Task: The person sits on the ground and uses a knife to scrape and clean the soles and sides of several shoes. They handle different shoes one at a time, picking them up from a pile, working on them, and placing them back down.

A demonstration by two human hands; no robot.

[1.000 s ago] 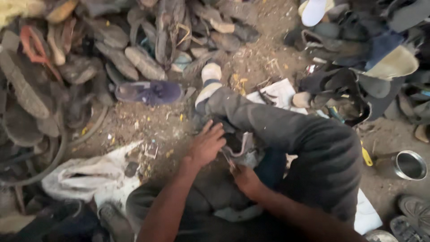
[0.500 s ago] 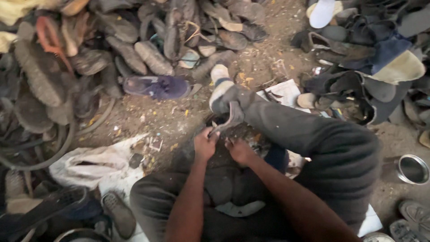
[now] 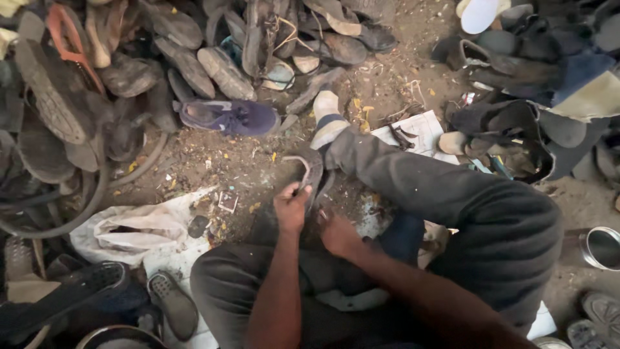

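Observation:
I sit on dirt ground with my grey-trousered legs folded. My left hand [image 3: 292, 208] grips a curved dark strip of worn sole or strap [image 3: 310, 173], which arcs up from my fingers towards my socked foot [image 3: 326, 119]. My right hand [image 3: 337, 234] is closed just to the right and slightly lower, beside the strip's lower end; whether it pinches the strip or a small tool is hidden. Both hands work above my lap.
A heap of worn shoes and soles [image 3: 129, 71] fills the left and top. A purple shoe [image 3: 226, 116] lies ahead. More dark shoes [image 3: 529, 84] pile at right, with a metal tin [image 3: 600, 247], a white sack [image 3: 129, 229] and paper [image 3: 420, 132].
The curved strip has been raised and now arcs higher from my left hand. My right hand has dropped slightly lower and apart from the left. The view shifted a little.

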